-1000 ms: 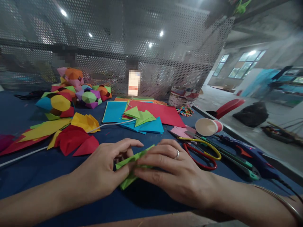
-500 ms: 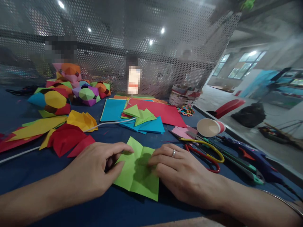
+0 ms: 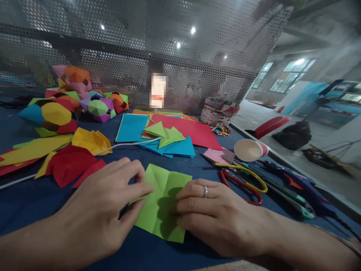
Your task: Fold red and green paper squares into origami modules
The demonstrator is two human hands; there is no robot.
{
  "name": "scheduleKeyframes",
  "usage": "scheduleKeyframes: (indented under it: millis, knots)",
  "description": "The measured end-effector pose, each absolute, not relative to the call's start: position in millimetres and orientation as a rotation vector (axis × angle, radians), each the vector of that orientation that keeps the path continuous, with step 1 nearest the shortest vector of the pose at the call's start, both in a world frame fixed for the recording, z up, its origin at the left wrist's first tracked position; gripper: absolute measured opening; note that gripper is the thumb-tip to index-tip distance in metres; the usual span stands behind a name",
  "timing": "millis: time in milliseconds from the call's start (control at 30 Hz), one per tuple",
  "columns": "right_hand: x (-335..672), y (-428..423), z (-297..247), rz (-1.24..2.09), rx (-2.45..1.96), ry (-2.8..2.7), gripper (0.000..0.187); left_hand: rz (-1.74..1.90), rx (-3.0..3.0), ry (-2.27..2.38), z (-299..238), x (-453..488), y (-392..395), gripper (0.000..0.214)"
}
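A green square of paper (image 3: pixel 160 188) with crossing creases lies on the dark blue table in front of me. My left hand (image 3: pixel 113 203) is at its left edge, thumb and fingers bent about the paper, the edge slightly raised there. On the right side, my right hand (image 3: pixel 208 210), with a ring on one finger, has its fingers together on the sheet; its thumb is hidden. Beyond the sheet, folded green pieces (image 3: pixel 169 134) lie on blue paper (image 3: pixel 180 146) and red paper (image 3: pixel 194 132). Scissors with yellow and red handles (image 3: pixel 255 178) rest right of my right hand.
At right lie a green-handled tool (image 3: pixel 293 197), a glue gun (image 3: pixel 304 188) and a tipped paper cup (image 3: pixel 248 149). Colourful paper balls (image 3: pixel 58 113), folded red paper (image 3: pixel 69 163) and a white cable (image 3: pixel 126 144) are at left. A basket (image 3: pixel 217 111) stands behind, before a perforated screen.
My left hand has shifted left and its fingers have bent more at the paper's left edge. The right hand stays on the right side, slightly lower. The view has moved a little.
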State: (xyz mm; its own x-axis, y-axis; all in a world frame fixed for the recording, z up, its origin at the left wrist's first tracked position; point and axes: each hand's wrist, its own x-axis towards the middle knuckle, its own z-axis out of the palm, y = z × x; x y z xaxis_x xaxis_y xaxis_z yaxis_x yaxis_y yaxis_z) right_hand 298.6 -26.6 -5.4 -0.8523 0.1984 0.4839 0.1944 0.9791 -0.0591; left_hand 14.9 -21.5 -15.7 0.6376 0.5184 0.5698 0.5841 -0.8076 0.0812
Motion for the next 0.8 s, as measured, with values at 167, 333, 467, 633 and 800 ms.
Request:
scheduleKeyframes:
  millis: [167,333,467,633,800]
  knots:
    - [297,-25,-3,0.036,-0.261,-2.647,0.027,-0.898,-2.888,-0.692,-19,19,-33,0.047]
    - [299,-28,-4,0.022,-0.323,-2.576,0.020,-0.913,-2.994,-0.764,-31,9,-32,0.042]
    - [301,-34,-1,0.124,-0.420,-2.410,0.019,-0.962,-3.056,-0.790,-29,6,-22,0.057]
    - [298,-40,-3,0.366,-0.705,-2.077,0.023,-1.398,-3.176,-1.315,-9,16,-16,0.011]
    - [296,-33,-7,0.619,-0.809,-1.935,0.044,-1.492,-3.383,-2.074,0,22,-14,0.041]
